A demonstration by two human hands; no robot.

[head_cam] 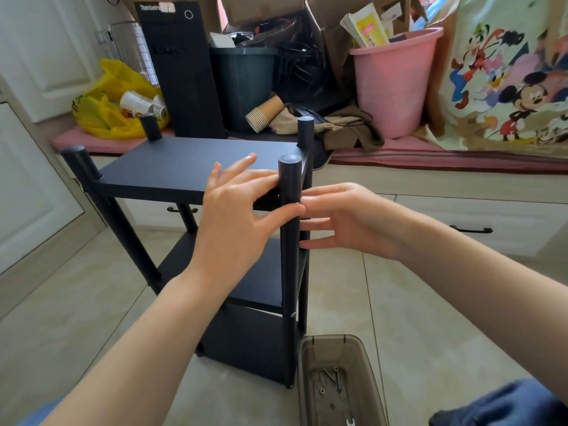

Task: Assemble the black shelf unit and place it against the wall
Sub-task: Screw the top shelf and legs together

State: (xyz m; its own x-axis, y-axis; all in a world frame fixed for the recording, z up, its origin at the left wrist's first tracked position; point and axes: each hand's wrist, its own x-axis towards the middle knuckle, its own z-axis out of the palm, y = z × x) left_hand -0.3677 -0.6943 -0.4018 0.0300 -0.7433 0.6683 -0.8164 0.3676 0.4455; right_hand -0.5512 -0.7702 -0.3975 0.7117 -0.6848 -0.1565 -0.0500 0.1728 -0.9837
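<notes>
left hand (236, 210) and right hand (344, 219) touch shelf post (289, 175).

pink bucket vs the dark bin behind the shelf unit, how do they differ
The pink bucket is round and pale pink; the dark bin is near black with flatter sides. The pink bucket holds folded papers that stick up past its rim; the dark bin is topped with tangled black cables. The pink bucket stands right of the dark bin. Both stand upright, open-topped and full, behind the shelf unit.
</notes>
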